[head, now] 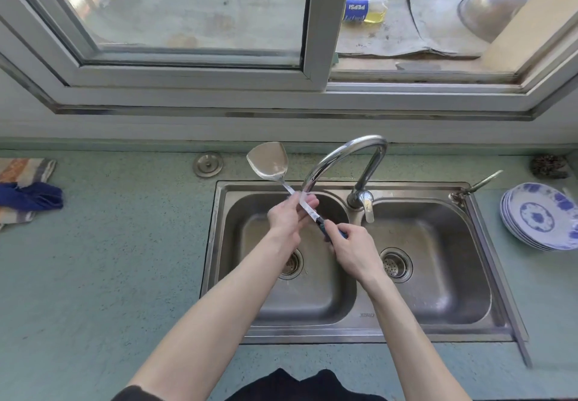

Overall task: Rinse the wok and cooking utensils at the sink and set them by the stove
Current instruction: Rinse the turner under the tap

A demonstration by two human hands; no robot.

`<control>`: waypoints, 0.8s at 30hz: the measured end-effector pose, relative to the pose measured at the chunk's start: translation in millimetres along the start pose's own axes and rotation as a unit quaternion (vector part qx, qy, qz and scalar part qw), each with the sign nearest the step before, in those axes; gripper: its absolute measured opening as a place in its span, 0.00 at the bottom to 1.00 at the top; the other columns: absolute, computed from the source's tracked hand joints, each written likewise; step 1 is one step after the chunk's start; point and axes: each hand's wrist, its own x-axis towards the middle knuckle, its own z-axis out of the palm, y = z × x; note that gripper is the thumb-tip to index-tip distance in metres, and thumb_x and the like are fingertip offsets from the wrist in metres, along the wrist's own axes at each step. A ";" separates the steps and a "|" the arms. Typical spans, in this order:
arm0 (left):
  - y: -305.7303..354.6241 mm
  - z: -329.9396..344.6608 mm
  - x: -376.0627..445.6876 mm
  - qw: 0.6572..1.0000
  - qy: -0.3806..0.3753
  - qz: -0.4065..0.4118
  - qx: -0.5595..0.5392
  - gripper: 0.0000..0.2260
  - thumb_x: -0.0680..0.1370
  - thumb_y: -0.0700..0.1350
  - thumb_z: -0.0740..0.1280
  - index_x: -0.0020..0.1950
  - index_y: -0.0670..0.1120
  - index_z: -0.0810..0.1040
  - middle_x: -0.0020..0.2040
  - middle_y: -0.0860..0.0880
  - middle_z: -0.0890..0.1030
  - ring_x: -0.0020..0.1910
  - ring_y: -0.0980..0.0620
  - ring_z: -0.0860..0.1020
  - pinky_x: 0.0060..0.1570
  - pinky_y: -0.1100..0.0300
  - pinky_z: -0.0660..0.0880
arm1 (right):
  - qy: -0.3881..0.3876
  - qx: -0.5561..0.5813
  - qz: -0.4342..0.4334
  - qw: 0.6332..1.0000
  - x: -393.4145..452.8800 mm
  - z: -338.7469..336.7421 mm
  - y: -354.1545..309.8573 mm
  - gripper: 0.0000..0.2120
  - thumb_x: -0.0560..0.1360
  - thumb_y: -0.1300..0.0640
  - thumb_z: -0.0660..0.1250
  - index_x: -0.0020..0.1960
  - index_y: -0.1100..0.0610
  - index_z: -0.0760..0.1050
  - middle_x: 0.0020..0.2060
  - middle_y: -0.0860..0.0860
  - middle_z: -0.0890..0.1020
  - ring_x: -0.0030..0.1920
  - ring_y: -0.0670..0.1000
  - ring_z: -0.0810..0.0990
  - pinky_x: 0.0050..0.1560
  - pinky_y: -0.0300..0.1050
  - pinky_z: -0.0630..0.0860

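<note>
Bare forearms reach from the near edge over the green counter point(109, 275) to the double sink point(488, 333). Above its left basin, right hand point(352, 252) grips the spatula point(268, 161) handle; left hand point(289, 216) fingers wrap its shaft beneath the faucet point(344, 153).

spatula point(267, 161) silver, blue handle | plates point(540, 215) white, blue floral | countertop point(109, 260) pale green
</note>
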 end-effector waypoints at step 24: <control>-25.8 13.0 -12.4 0.999 -0.026 0.007 0.019 0.03 0.80 0.36 0.70 0.49 0.38 0.83 0.48 0.40 0.87 0.44 0.48 0.86 0.52 0.52 0.84 | 0.038 0.002 -0.046 0.998 13.9 -9.9 -6.5 0.25 0.82 0.42 0.66 0.33 0.59 0.75 0.31 0.59 0.79 0.37 0.60 0.76 0.35 0.43 0.69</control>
